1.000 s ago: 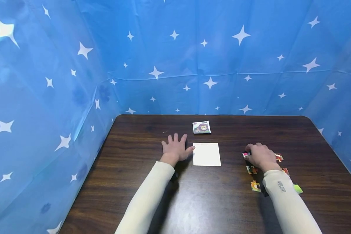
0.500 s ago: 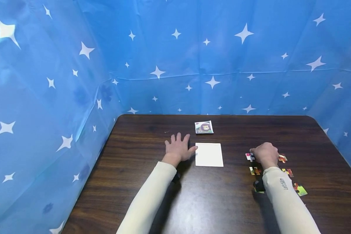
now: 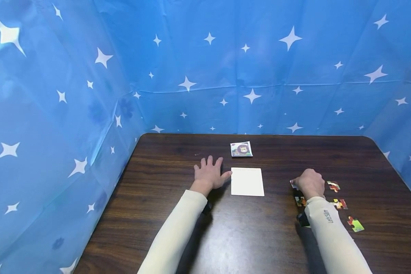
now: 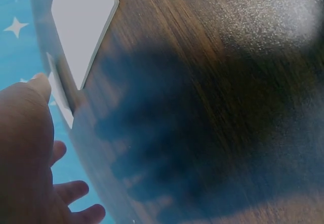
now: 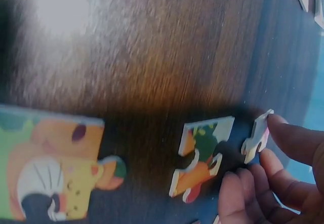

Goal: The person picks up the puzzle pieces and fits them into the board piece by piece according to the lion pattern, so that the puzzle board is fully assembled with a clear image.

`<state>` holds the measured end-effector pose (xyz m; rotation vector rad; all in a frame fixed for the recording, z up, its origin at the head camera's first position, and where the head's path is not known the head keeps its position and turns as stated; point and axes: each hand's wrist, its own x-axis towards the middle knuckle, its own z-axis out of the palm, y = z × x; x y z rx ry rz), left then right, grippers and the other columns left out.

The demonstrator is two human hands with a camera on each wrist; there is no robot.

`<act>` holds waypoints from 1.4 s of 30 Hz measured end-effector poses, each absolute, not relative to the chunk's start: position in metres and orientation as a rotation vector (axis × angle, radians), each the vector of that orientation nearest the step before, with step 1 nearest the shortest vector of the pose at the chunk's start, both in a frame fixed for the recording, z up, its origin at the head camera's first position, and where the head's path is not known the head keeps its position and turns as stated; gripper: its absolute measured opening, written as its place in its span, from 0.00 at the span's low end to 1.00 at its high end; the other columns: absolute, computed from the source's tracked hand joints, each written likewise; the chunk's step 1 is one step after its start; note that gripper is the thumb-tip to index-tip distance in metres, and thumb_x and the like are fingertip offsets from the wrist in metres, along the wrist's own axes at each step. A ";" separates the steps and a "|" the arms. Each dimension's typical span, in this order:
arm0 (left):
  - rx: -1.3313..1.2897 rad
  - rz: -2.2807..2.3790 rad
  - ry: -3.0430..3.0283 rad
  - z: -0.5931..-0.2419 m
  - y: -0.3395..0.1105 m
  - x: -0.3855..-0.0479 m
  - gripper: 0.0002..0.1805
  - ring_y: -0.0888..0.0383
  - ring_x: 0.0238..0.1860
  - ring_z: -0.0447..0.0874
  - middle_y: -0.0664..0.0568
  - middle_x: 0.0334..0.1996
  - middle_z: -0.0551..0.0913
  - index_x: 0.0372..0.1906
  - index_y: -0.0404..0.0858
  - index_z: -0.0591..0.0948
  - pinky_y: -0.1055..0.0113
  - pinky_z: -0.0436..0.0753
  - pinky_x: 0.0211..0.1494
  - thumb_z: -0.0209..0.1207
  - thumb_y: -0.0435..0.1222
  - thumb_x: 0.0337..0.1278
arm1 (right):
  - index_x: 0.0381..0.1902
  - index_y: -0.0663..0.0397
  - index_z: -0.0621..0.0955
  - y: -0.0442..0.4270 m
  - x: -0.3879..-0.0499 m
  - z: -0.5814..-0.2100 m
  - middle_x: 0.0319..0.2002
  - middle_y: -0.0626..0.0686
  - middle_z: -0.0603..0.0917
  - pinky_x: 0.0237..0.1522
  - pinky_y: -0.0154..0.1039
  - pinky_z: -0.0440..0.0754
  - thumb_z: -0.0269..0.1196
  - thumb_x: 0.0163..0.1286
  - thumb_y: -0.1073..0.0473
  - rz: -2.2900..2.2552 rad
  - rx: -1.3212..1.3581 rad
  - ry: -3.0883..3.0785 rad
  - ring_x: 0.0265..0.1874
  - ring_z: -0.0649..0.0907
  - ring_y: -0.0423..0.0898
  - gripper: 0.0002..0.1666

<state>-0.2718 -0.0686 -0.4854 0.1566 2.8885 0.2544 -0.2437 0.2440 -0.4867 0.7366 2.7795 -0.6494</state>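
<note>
Puzzle piece between right-hand fingers

Loose jigsaw piece, pinched, white board, flat

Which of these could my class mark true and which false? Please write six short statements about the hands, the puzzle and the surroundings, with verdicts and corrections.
1. The right hand pinches a puzzle piece. True.
2. The white square lies between the left hand and the right hand. True.
3. The left hand is clenched in a fist. False: its fingers are spread.
4. The picture card lies farther from the person than the white square. True.
5. The other puzzle pieces lie left of the white square. False: in the head view they lie to its right.
6. The backdrop is plain red. False: it is blue with white stars.
</note>
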 end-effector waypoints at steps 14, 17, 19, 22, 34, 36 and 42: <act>0.166 0.261 2.903 -0.484 -0.072 -0.267 0.40 0.38 0.80 0.51 0.42 0.81 0.55 0.81 0.53 0.57 0.35 0.57 0.77 0.46 0.64 0.71 | 0.41 0.68 0.83 0.244 -0.244 -0.486 0.50 0.74 0.82 0.44 0.59 0.81 0.56 0.67 0.55 -0.842 0.817 2.742 0.51 0.81 0.70 0.20; 0.160 0.255 2.905 -0.485 -0.073 -0.267 0.41 0.38 0.80 0.52 0.41 0.80 0.55 0.81 0.53 0.57 0.35 0.57 0.77 0.47 0.65 0.70 | 0.38 0.65 0.86 0.246 -0.245 -0.486 0.39 0.67 0.87 0.46 0.58 0.80 0.58 0.68 0.55 -0.920 0.804 2.767 0.43 0.84 0.64 0.18; 0.153 0.250 2.903 -0.486 -0.073 -0.267 0.41 0.38 0.80 0.52 0.42 0.80 0.55 0.81 0.53 0.57 0.35 0.57 0.77 0.47 0.65 0.70 | 0.39 0.63 0.88 0.246 -0.248 -0.486 0.29 0.60 0.89 0.48 0.56 0.80 0.60 0.69 0.57 -1.005 0.785 2.768 0.35 0.87 0.56 0.15; 0.146 0.245 2.894 -0.487 -0.073 -0.268 0.41 0.38 0.80 0.52 0.42 0.80 0.55 0.81 0.53 0.57 0.35 0.57 0.77 0.47 0.65 0.70 | 0.43 0.64 0.88 0.243 -0.253 -0.487 0.18 0.49 0.86 0.45 0.48 0.86 0.60 0.71 0.60 -1.201 0.781 2.709 0.21 0.86 0.41 0.14; 0.155 0.280 2.861 -0.489 -0.075 -0.265 0.40 0.39 0.79 0.54 0.42 0.80 0.57 0.81 0.53 0.57 0.36 0.59 0.77 0.48 0.63 0.71 | 0.43 0.67 0.86 0.196 -0.266 -0.487 0.18 0.44 0.83 0.27 0.32 0.86 0.61 0.70 0.66 -1.626 0.730 2.532 0.17 0.82 0.33 0.10; 0.165 0.280 2.851 -0.488 -0.075 -0.264 0.40 0.39 0.79 0.56 0.43 0.79 0.58 0.81 0.53 0.57 0.37 0.60 0.76 0.48 0.63 0.72 | 0.43 0.67 0.86 0.186 -0.267 -0.488 0.19 0.45 0.83 0.27 0.31 0.86 0.61 0.70 0.66 -1.650 0.708 2.527 0.17 0.82 0.34 0.10; 0.194 0.286 2.818 -0.487 -0.075 -0.260 0.39 0.35 0.76 0.61 0.42 0.80 0.57 0.81 0.54 0.56 0.35 0.65 0.73 0.46 0.63 0.72 | 0.45 0.69 0.85 0.161 -0.269 -0.491 0.20 0.48 0.84 0.28 0.31 0.87 0.61 0.69 0.68 -1.682 0.665 2.494 0.17 0.83 0.34 0.11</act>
